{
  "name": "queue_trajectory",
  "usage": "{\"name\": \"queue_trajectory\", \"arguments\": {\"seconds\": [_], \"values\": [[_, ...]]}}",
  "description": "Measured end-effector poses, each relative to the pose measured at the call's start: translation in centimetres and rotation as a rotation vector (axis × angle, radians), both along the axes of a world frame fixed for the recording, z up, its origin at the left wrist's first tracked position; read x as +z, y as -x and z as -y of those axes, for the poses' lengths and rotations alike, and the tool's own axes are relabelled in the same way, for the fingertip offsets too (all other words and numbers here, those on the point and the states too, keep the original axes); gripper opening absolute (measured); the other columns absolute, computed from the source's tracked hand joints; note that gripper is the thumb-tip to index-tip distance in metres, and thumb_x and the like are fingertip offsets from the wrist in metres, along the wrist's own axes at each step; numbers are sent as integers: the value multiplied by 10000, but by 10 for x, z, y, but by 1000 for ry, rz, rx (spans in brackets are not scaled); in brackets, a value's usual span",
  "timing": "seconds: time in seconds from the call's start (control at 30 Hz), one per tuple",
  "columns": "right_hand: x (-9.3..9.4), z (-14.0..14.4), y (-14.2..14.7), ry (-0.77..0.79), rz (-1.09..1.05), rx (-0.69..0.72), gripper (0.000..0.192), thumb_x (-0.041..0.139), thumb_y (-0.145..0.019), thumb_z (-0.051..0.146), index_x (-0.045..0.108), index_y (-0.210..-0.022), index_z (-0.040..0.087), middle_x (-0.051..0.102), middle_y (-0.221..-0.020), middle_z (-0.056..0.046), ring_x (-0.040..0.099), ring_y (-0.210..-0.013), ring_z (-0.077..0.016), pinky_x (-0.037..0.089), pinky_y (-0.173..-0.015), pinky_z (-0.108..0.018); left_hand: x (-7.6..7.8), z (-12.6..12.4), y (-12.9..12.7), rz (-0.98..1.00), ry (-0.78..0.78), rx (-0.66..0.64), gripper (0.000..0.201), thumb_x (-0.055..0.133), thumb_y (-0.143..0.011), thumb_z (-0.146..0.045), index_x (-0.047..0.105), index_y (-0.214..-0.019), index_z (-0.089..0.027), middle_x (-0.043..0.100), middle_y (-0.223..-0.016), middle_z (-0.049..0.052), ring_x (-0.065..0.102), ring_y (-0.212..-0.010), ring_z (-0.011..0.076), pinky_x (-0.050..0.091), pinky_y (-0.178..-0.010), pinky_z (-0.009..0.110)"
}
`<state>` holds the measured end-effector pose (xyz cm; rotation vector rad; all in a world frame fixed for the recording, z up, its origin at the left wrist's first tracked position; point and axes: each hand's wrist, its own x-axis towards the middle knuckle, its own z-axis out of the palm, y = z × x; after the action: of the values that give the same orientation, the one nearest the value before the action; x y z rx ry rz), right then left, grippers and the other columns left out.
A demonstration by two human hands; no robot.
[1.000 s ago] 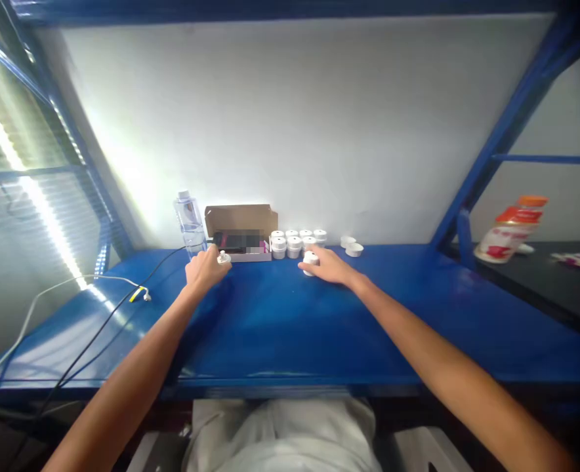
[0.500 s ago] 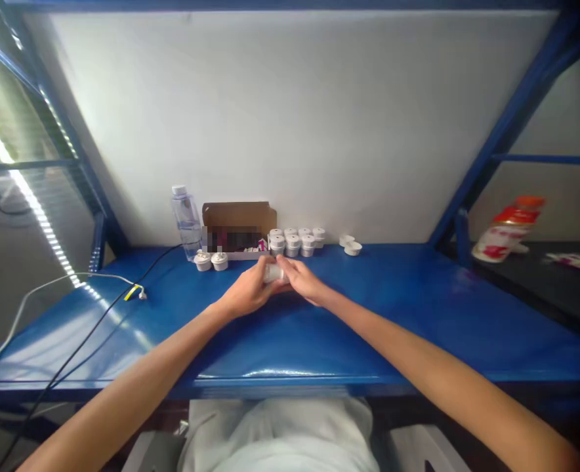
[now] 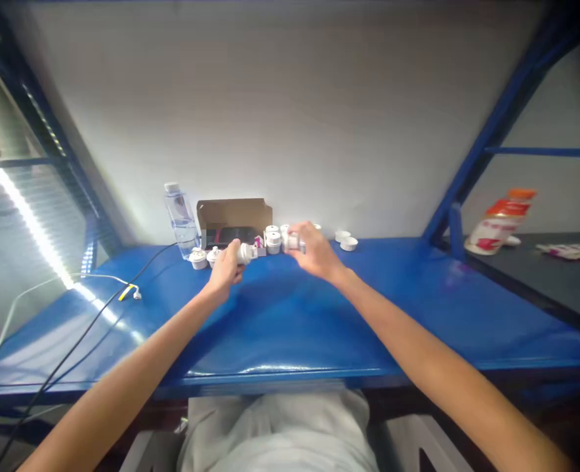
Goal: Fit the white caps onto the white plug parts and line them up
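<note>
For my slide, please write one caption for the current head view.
The left hand holds one white part, the right hand another, above a blue table with an open box behind.

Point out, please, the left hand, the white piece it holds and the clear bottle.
Left hand (image 3: 226, 267): head view, on the back of the hand.
White piece (image 3: 245, 254): head view, on its exposed part.
Clear bottle (image 3: 180, 219): head view, on its body.

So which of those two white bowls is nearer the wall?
The back bowl, slightly further left; the front bowl sits nearer the front of the table.
</note>
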<state>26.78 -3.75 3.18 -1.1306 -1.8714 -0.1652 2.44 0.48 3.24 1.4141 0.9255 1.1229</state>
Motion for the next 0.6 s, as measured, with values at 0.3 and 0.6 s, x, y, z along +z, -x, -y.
{"name": "queue_trajectory", "arguments": {"seconds": [0.3, 0.6], "values": [[-37, -25, -90, 461, 52, -724, 400, 652, -806, 510, 653, -1064, 205, 711, -1039, -119, 650, -987, -308, 473, -792, -356, -2, -20, 13, 40, -11, 55, 324, 569, -856, -498, 529, -792, -182, 498, -612, -12, 406, -450, 84, 289, -360, 191], [-27, -20, -91, 491, -41, -822, 432, 637, -757, 560, 704, -1006, 213, 715, -1028, -120, 666, -923, -310, 475, -735, -360, -1, -11, 10, -71, -63, 22, 389, 584, -845, -563, 505, -792, -186, 492, -613, -21, 413, -469, 85, 311, -381, 192]]}}
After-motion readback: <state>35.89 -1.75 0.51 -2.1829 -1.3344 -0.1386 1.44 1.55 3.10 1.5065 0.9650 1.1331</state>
